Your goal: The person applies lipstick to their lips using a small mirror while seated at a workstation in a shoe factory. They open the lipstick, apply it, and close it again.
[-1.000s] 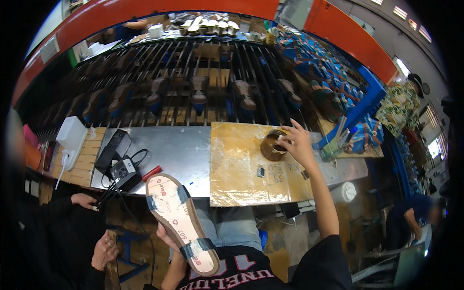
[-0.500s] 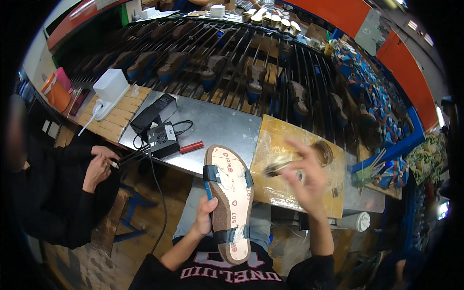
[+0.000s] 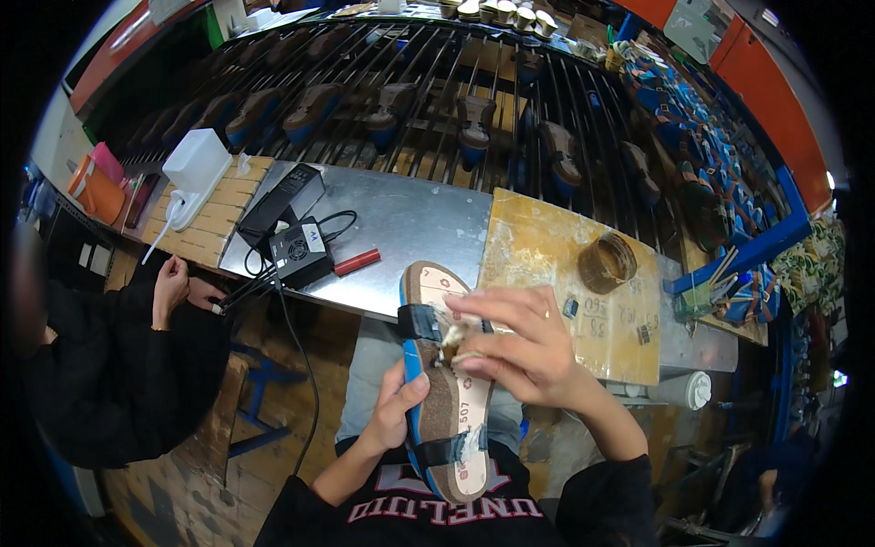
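Over lap (image 3: pixel 372 369) | left hand (image 3: pixel 397 407): one sandal (image 3: pixel 467 408) | right hand (image 3: pixel 533 351): one brush (image 3: pixel 456 335), perhaps

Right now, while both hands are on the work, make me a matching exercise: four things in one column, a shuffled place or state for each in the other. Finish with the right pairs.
Things
1. Left hand
2. Brown pot
3. Right hand
4. Red cylinder

Places or states
A. Pinching a small pale thing
B. Lying on the metal tabletop
C. Gripping the side of a sandal
D. Standing on the yellow board

Right pairs: 1-C, 2-D, 3-A, 4-B
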Demonstrator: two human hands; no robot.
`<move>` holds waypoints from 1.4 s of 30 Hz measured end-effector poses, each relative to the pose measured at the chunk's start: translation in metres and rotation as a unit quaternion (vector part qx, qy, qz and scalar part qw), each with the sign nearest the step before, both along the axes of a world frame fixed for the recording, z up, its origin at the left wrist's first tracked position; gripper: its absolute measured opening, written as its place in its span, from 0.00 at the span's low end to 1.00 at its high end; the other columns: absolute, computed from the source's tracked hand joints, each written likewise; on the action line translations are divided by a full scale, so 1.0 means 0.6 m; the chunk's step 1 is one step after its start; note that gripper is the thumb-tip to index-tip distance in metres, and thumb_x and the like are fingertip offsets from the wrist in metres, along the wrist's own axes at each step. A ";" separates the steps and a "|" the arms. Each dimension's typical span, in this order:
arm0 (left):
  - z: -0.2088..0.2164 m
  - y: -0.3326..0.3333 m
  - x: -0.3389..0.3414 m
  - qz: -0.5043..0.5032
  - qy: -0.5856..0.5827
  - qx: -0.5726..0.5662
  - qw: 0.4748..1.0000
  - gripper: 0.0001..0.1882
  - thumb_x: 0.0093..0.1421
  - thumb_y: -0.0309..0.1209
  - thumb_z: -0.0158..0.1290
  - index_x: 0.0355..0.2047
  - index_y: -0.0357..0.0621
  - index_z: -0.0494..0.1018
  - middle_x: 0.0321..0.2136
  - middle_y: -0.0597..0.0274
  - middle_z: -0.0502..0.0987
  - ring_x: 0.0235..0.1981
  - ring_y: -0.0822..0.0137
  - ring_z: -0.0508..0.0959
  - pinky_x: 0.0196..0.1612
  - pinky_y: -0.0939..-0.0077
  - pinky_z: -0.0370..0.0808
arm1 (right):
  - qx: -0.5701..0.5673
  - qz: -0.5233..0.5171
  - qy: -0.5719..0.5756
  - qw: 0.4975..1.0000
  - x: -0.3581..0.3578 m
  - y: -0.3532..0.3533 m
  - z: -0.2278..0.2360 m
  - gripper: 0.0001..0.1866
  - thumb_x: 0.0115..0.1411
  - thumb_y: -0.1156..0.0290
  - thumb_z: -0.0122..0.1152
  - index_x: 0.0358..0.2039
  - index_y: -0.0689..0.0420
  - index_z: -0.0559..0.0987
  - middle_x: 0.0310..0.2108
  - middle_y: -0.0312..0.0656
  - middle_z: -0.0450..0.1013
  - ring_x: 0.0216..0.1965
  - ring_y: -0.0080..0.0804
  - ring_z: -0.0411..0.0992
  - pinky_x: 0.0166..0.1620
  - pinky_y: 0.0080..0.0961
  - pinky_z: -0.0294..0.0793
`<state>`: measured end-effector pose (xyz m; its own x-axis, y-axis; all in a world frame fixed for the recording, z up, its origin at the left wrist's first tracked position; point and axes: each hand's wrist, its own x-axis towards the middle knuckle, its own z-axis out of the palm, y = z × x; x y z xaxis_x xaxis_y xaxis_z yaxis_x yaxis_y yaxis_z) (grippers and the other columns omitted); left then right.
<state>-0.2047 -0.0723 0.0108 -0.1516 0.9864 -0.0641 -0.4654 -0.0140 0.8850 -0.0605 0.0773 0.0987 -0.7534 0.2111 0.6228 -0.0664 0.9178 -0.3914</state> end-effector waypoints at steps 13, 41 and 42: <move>-0.028 -0.008 0.005 0.031 -0.047 0.035 0.998 0.37 0.47 0.51 0.58 0.46 0.28 0.71 0.40 0.50 0.80 0.40 0.62 0.81 0.47 0.69 0.76 | 0.041 -0.068 0.060 0.995 0.030 -0.026 0.020 0.08 0.48 0.68 0.70 0.27 0.54 0.79 0.51 0.40 0.76 0.49 0.27 0.74 0.43 0.24 0.58; -0.073 -0.008 -0.003 -0.029 -0.130 0.070 0.989 0.47 0.43 0.55 0.61 0.53 0.28 0.66 0.46 0.44 0.76 0.44 0.55 0.80 0.47 0.64 0.77 | 0.027 -0.004 0.029 0.999 0.024 0.018 0.016 0.06 0.48 0.74 0.69 0.27 0.56 0.80 0.50 0.39 0.76 0.38 0.28 0.76 0.42 0.27 0.56; -0.070 -0.008 -0.003 -0.033 -0.134 0.069 0.988 0.47 0.43 0.56 0.61 0.53 0.28 0.65 0.46 0.44 0.76 0.44 0.55 0.80 0.47 0.64 0.77 | 0.051 -0.002 0.047 0.998 0.020 0.021 0.017 0.06 0.48 0.73 0.69 0.27 0.56 0.80 0.50 0.38 0.76 0.38 0.27 0.76 0.42 0.27 0.56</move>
